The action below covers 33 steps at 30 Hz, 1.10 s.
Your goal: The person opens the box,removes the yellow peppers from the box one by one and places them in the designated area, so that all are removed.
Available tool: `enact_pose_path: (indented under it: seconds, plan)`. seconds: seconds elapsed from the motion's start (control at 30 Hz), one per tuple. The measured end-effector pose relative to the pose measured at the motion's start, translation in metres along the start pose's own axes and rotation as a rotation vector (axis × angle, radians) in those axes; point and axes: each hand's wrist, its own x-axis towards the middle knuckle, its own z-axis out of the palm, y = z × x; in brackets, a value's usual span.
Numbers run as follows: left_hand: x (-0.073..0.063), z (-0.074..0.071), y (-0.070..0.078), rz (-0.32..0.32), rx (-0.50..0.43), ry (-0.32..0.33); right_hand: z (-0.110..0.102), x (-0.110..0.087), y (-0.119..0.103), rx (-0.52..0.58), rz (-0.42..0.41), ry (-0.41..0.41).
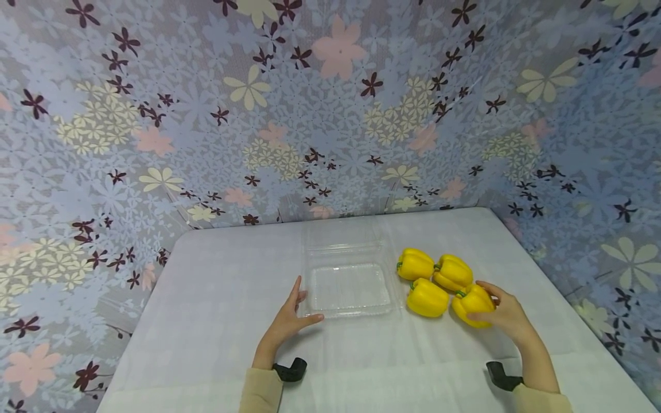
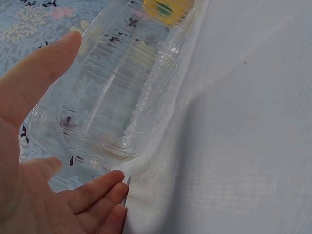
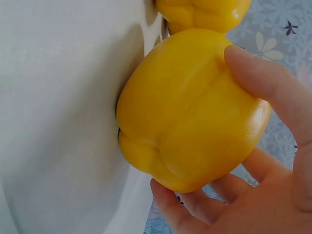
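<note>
My right hand [image 1: 508,312] is around the nearest, rightmost yellow bell pepper [image 1: 472,304], which rests on the table. In the right wrist view, the thumb lies on one side of this bell pepper [image 3: 190,112] and the fingers curl along the other. Three more yellow bell peppers [image 1: 427,298] sit close by, to its left and behind. A clear plastic container [image 1: 351,288] lies with its lid folded back, away from me. My left hand [image 1: 289,318] is beside its front left corner, fingers and thumb spread, holding nothing. Whether the fingertips touch the container [image 2: 112,92] I cannot tell.
A white cloth [image 1: 206,321] covers the table. Behind and at both sides hangs a flowered curtain or sheet [image 1: 330,115], close to the table's back edge. Black camera mounts [image 1: 290,370] sit on both wrists.
</note>
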Motion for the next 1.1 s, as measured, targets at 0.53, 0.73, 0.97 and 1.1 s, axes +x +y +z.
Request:
enact_pose_path:
  seconds: [0.53, 0.73, 0.97, 1.1]
  plan:
    - [-0.0005, 0.0013, 0.0006, 0.011, -0.006, -0.001, 0.0042, -0.0001, 0.0054, 0.025, -0.003, -0.011]
    - [-0.0014, 0.0003, 0.0010, 0.010, -0.003, 0.000, 0.0036, 0.0007, 0.0036, 0.021, 0.005, -0.021]
    - [0.0002, -0.0002, -0.0001, 0.004, -0.007, -0.006, 0.0031, 0.0016, 0.0038, 0.014, 0.009, -0.029]
    - [-0.0011, -0.0010, 0.0013, 0.011, -0.006, -0.008, 0.0034, 0.0027, 0.0053, 0.015, 0.021, -0.038]
